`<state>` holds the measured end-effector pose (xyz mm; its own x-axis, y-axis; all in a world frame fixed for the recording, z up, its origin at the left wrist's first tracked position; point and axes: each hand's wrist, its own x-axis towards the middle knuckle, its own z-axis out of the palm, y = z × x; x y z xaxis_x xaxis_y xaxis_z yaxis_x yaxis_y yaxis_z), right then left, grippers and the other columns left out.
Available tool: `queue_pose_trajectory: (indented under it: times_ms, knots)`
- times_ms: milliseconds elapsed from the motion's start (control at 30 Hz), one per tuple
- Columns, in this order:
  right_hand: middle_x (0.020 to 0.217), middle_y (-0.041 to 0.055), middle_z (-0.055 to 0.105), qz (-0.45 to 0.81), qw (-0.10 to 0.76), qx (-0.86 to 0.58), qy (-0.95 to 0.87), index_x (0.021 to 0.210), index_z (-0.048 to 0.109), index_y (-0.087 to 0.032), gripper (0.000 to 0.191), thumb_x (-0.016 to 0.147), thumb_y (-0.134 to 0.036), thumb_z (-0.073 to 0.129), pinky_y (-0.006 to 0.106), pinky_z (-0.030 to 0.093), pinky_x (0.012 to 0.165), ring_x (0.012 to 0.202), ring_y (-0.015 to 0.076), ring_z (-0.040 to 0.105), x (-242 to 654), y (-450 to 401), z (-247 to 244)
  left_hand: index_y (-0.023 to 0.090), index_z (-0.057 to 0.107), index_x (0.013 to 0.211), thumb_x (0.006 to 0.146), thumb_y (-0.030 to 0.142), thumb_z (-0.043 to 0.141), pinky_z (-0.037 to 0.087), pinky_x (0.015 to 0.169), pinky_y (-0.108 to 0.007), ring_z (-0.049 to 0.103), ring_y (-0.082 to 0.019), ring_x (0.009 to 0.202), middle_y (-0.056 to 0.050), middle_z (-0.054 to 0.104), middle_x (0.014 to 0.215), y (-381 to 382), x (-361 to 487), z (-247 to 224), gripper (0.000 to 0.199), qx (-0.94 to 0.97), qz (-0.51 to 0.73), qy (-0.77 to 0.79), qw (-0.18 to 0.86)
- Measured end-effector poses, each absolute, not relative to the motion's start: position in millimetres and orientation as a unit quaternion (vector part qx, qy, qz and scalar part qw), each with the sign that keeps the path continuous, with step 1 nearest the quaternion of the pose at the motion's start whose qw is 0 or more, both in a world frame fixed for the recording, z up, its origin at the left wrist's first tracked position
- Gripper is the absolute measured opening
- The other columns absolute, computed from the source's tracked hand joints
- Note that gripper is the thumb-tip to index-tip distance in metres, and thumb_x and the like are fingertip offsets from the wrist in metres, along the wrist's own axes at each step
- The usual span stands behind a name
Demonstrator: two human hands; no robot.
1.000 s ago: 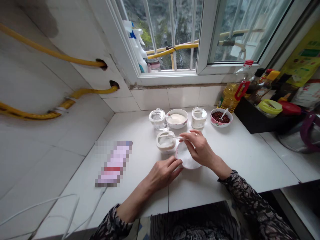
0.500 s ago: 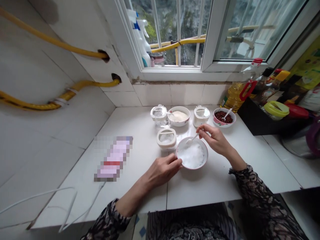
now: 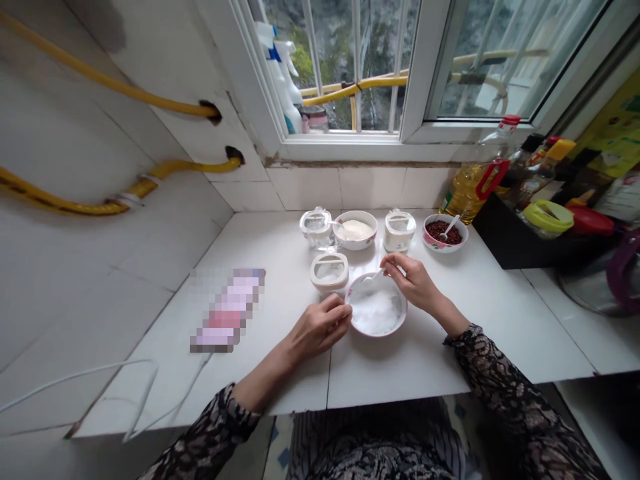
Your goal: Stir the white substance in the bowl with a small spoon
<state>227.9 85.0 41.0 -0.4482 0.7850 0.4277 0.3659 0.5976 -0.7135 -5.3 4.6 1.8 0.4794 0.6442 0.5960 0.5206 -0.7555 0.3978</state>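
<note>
A white bowl [image 3: 379,335] holding a heap of fine white grains [image 3: 379,312] stands on the counter in front of me. My left hand [image 3: 323,325] pinches its left rim between thumb and fingers. The handle of a white spoon [image 3: 370,279] is held in the fingertips of my right hand [image 3: 411,280], above the bowl's far right edge. The spoon's head lies against the inside of the far rim, by the grains. Just beyond my left hand is a lidded clear jar [image 3: 329,272] with a cream rim.
Behind are two more lidded jars [image 3: 317,229] [image 3: 399,231], a bowl of cream-coloured grains [image 3: 355,231] and a bowl of dark red beans [image 3: 445,233] with a spoon. An oil bottle [image 3: 473,180] and a black rack [image 3: 500,233] stand right. Left lies a blurred phone-like object [image 3: 227,313] with a cable.
My right hand and the spoon have shifted a little left over the bowl. The bowl, with my left hand on it, seems slightly further left too. The camera view has moved slightly.
</note>
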Motion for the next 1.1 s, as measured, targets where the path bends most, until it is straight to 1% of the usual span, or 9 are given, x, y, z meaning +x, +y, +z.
queue_pose_trajectory:
  times_ms: [133,233,300,367,467,533,700,833,1100]
  knots:
    - [0.075,0.0023,0.067,0.273,0.390,-0.347,-0.808,0.086,0.060,-0.020,0.014,0.094,-0.021,0.048,0.027,0.048,0.072,0.072,0.0150,0.063,226.6,88.9,34.1,0.018,0.058,0.090,0.096,0.018,0.047,0.051,0.058,-0.021,0.054,-0.010,0.063,0.000,0.053,0.076,6.4,-3.8,6.3,0.012,0.844,0.388,0.352,0.117]
    - [0.072,0.0013,0.066,0.281,0.386,-0.345,-0.808,0.086,0.060,-0.020,0.014,0.093,-0.021,0.047,0.025,0.048,0.070,0.068,0.0143,0.063,227.6,90.5,31.8,0.020,0.056,0.104,0.096,0.020,0.049,0.054,0.058,-0.022,0.059,-0.010,0.062,0.001,0.057,0.081,-5.7,1.6,7.8,0.011,0.799,0.400,0.412,0.179]
    - [0.071,0.0012,0.066,0.280,0.387,-0.350,-0.806,0.086,0.060,-0.019,0.014,0.092,-0.021,0.047,0.025,0.047,0.069,0.067,0.0142,0.063,228.2,90.9,31.4,0.021,0.046,0.123,0.094,0.026,0.057,0.057,0.055,-0.023,0.065,-0.010,0.062,0.000,0.061,0.088,-20.7,8.5,3.3,0.031,0.724,0.431,0.473,0.256]
    - [0.070,0.0013,0.067,0.283,0.389,-0.354,-0.802,0.085,0.060,-0.019,0.014,0.092,-0.021,0.048,0.025,0.047,0.069,0.067,0.0143,0.063,228.0,90.6,31.6,0.022,0.042,0.126,0.095,0.034,0.056,0.058,0.048,-0.022,0.068,-0.012,0.061,-0.003,0.062,0.096,-38.0,18.7,-6.4,0.036,0.623,0.487,0.509,0.341]
    - [0.071,0.0015,0.067,0.291,0.393,-0.353,-0.798,0.085,0.060,-0.019,0.015,0.092,-0.022,0.048,0.025,0.047,0.069,0.067,0.0142,0.064,226.8,89.6,32.1,0.022,0.041,0.131,0.092,0.042,0.061,0.061,0.048,-0.024,0.072,-0.017,0.071,-0.012,0.063,0.115,-60.0,39.2,-25.3,0.048,0.516,0.532,0.528,0.416]
    - [0.070,0.0011,0.067,0.291,0.395,-0.351,-0.798,0.084,0.061,-0.020,0.015,0.092,-0.022,0.048,0.024,0.047,0.069,0.066,0.0140,0.064,225.9,88.8,32.5,0.019,0.041,0.137,0.093,0.047,0.058,0.061,0.049,-0.026,0.071,-0.019,0.074,-0.013,0.067,0.108,-67.9,54.1,-34.1,0.055,0.481,0.543,0.523,0.448]
    - [0.067,0.0014,0.068,0.259,0.406,-0.370,-0.795,0.080,0.063,-0.020,0.016,0.090,-0.021,0.050,0.025,0.046,0.064,0.061,0.0144,0.062,227.9,88.4,35.0,0.015,0.029,0.152,0.088,0.057,0.060,0.064,0.070,-0.036,0.069,-0.027,0.098,-0.019,0.061,0.129,-60.1,73.2,-30.9,0.082,0.451,0.523,0.529,0.493]
    - [0.064,0.0013,0.069,0.269,0.403,-0.410,-0.773,0.078,0.064,-0.020,0.016,0.088,-0.020,0.052,0.025,0.045,0.059,0.056,0.0146,0.061,233.1,89.2,40.4,0.011,0.041,0.147,0.084,0.060,0.061,0.059,0.080,-0.039,0.068,-0.025,0.088,-0.015,0.069,0.113,-41.1,66.3,-25.6,0.082,0.461,0.519,0.548,0.467]
    - [0.064,0.0023,0.072,0.272,0.406,-0.442,-0.752,0.078,0.065,-0.020,0.017,0.089,-0.022,0.053,0.025,0.046,0.056,0.057,0.0158,0.065,240.9,76.6,43.4,0.009,0.056,0.136,0.077,0.063,0.063,0.053,0.067,-0.031,0.061,-0.017,0.069,-0.010,0.070,0.098,-14.2,43.6,-27.0,0.081,0.434,0.519,0.553,0.486]
